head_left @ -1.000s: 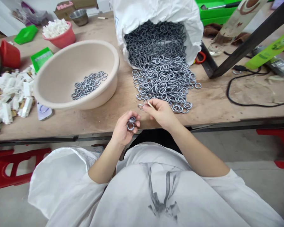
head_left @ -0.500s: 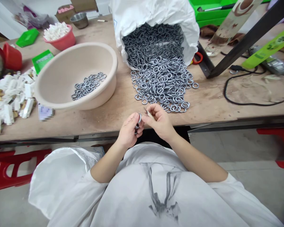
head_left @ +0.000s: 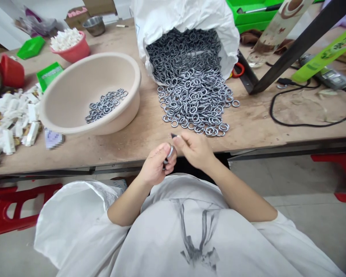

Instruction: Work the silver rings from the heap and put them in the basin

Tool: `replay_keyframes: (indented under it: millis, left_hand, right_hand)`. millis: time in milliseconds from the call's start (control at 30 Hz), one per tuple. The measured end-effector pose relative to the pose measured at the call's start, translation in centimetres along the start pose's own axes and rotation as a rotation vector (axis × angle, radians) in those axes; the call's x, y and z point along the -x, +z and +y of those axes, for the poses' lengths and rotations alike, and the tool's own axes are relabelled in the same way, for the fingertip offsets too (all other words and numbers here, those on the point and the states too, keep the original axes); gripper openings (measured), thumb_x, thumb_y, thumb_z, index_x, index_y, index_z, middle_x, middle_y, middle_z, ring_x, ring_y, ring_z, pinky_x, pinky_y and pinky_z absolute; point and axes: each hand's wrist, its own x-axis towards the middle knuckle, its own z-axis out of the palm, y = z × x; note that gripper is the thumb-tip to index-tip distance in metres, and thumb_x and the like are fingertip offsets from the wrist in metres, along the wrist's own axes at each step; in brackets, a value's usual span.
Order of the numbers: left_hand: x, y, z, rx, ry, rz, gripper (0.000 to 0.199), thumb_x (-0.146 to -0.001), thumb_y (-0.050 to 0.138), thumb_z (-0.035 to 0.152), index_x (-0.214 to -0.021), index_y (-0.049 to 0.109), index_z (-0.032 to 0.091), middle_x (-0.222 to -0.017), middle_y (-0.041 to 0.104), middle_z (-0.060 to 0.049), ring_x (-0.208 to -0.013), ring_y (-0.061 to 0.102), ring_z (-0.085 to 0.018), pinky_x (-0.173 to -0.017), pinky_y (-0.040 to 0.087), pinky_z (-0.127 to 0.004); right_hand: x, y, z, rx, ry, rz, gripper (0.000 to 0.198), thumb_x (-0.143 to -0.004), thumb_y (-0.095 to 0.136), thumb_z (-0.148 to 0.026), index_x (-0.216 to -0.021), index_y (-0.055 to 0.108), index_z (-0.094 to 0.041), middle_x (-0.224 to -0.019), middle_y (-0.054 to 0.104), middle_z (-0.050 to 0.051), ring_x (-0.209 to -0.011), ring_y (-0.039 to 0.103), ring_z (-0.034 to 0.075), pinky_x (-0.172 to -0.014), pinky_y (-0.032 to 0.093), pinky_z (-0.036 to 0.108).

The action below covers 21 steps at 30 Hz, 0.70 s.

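My left hand (head_left: 155, 164) is closed round a few grey rings (head_left: 170, 151), which look like metal; one stands out between thumb and fingers. Beside it, slightly higher and to the right, my right hand (head_left: 198, 151) pinches a small pointed blade (head_left: 173, 135). Its dark tip sticks out past the thumb, and the hand covers the rest of it. Blade and rings are apart. Just beyond both hands spreads a heap of similar rings (head_left: 194, 102), spilling from a white sack (head_left: 187, 15) that lies on its side.
On the left a beige basin (head_left: 75, 77) holds several rings. White plastic parts (head_left: 14, 115) lie left of it, with a pink bowl (head_left: 72, 52) of white pieces behind. A dark metal bar (head_left: 291, 54) slants up at the right, near a black cable (head_left: 305, 124).
My right hand has turned over, so the blade now points up and left. It has drawn away from the rings, while my left hand has sunk a little. The view shifted slightly.
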Motion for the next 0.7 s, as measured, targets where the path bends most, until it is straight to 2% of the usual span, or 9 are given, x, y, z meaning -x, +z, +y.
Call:
replay_keyframes:
  millis: [100, 167, 233, 367, 467, 533, 633, 700]
  left_hand:
    - [0.5, 0.0, 0.3, 0.004, 0.021, -0.052, 0.045, -0.081, 0.072, 0.048, -0.065, 0.045, 0.016, -0.061, 0.043, 0.004, -0.043, 0.035, -0.004, -0.035, 0.028, -0.014]
    - [0.4, -0.3, 0.6, 0.013, 0.062, -0.002, 0.042, -0.080, 0.073, 0.047, -0.066, 0.047, 0.016, -0.062, 0.045, 0.004, -0.043, 0.038, -0.004, -0.035, 0.030, -0.015]
    - [0.2, -0.8, 0.7, 0.004, 0.086, 0.061, 0.038, -0.078, 0.075, 0.046, -0.070, 0.052, 0.016, -0.064, 0.050, 0.003, -0.043, 0.041, -0.004, -0.035, 0.032, -0.015]
    - [-0.4, -2.1, 1.1, 0.007, 0.096, 0.168, 0.031, -0.074, 0.077, 0.036, -0.093, 0.065, 0.015, -0.066, 0.057, 0.003, -0.043, 0.045, -0.004, -0.035, 0.033, -0.015]
    - [-0.8, -3.0, 1.4, 0.047, 0.107, 0.233, 0.034, -0.070, 0.077, 0.031, -0.097, 0.065, 0.016, -0.069, 0.060, 0.002, -0.046, 0.049, -0.006, -0.035, 0.033, -0.015]
    - [-1.1, -3.2, 1.4, 0.064, 0.114, 0.261, 0.033, -0.067, 0.077, 0.035, -0.090, 0.063, 0.016, -0.073, 0.062, 0.001, -0.049, 0.051, -0.006, -0.034, 0.032, -0.015]
    - [-1.7, -3.1, 1.0, -0.002, 0.144, 0.284, 0.037, -0.068, 0.078, 0.043, -0.085, 0.061, 0.015, -0.075, 0.060, 0.001, -0.050, 0.051, -0.005, -0.034, 0.030, -0.014]
    - [-2.1, -2.8, 0.4, -0.087, 0.172, 0.284, 0.040, -0.069, 0.080, 0.047, -0.084, 0.059, 0.016, -0.073, 0.058, 0.003, -0.048, 0.048, -0.004, -0.034, 0.028, -0.014]
  right_hand:
    - [-1.7, 0.1, 1.5, 0.172, 0.152, 0.016, 0.048, -0.100, 0.038, -0.055, -0.075, 0.060, -0.020, -0.066, 0.060, 0.002, -0.062, 0.050, 0.016, -0.058, 0.023, 0.029]
    - [-3.0, 0.4, 1.8, 0.321, 0.168, -0.004, 0.037, -0.097, 0.047, -0.052, -0.091, 0.066, -0.021, -0.085, 0.069, 0.005, -0.071, 0.058, 0.019, -0.059, 0.025, 0.029]
    - [-4.2, 0.9, 1.7, 0.464, 0.159, -0.044, 0.031, -0.094, 0.057, -0.047, -0.106, 0.067, -0.020, -0.103, 0.070, 0.010, -0.079, 0.063, 0.023, -0.060, 0.028, 0.029]
    - [-5.9, 1.5, 1.1, 0.591, 0.180, -0.135, 0.026, -0.096, 0.054, -0.033, -0.110, 0.067, -0.017, -0.110, 0.067, 0.016, -0.084, 0.066, 0.026, -0.064, 0.034, 0.032]
    - [-5.9, 1.3, 1.1, 0.480, 0.167, -0.112, 0.020, -0.096, 0.052, -0.028, -0.104, 0.067, -0.016, -0.108, 0.067, 0.015, -0.086, 0.064, 0.025, -0.067, 0.036, 0.032]
    - [-5.3, 0.9, 1.2, 0.278, 0.143, -0.101, 0.019, -0.096, 0.052, -0.030, -0.092, 0.065, -0.016, -0.096, 0.067, 0.010, -0.082, 0.061, 0.022, -0.067, 0.036, 0.031]
    - [-4.0, 0.3, 1.0, -0.120, 0.118, -0.154, 0.027, -0.098, 0.047, -0.033, -0.079, 0.059, -0.018, -0.075, 0.062, 0.002, -0.072, 0.054, 0.017, -0.066, 0.037, 0.028]
    - [-3.2, 0.0, 0.6, -0.257, 0.128, -0.180, 0.028, -0.097, 0.048, -0.034, -0.076, 0.057, -0.018, -0.072, 0.060, 0.000, -0.069, 0.052, 0.015, -0.065, 0.036, 0.027]
